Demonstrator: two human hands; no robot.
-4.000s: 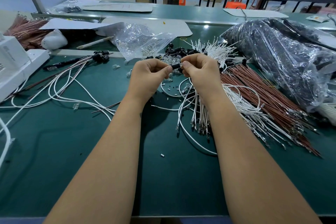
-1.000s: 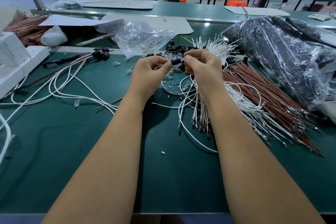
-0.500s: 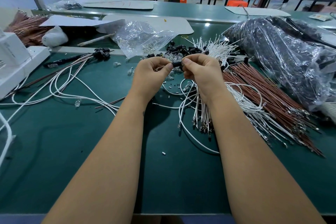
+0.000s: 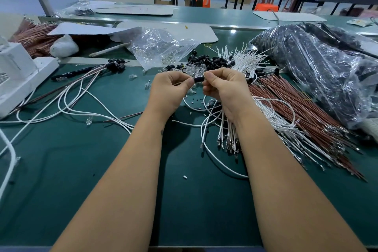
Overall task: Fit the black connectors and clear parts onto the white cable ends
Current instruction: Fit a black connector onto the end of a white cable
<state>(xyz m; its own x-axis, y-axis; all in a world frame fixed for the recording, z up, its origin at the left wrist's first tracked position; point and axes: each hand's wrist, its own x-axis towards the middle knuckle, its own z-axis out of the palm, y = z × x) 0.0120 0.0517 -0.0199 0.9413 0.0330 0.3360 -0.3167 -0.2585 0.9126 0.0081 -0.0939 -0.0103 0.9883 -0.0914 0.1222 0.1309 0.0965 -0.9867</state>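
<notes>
A small black connector (image 4: 198, 79) is pinched between my left hand (image 4: 170, 90) and my right hand (image 4: 224, 88), fingertips nearly meeting above the green table. A white cable (image 4: 206, 145) loops down from under my right hand, which also grips a bunch of white cable ends (image 4: 229, 135). Behind my hands lie a heap of loose black connectors (image 4: 208, 61) and a cluster of clear parts (image 4: 194, 70). What my left fingertips hold besides the connector is hidden.
White and brown wires (image 4: 306, 120) fan out on the right beside a dark plastic bag (image 4: 319, 67). A clear bag (image 4: 161, 47) lies behind the connectors. Finished cables (image 4: 67, 96) and a white device (image 4: 18, 75) sit on the left.
Both hands stay together at the same spot. The black connector has shifted slightly between the fingertips; the loose cable loop moved a little.
</notes>
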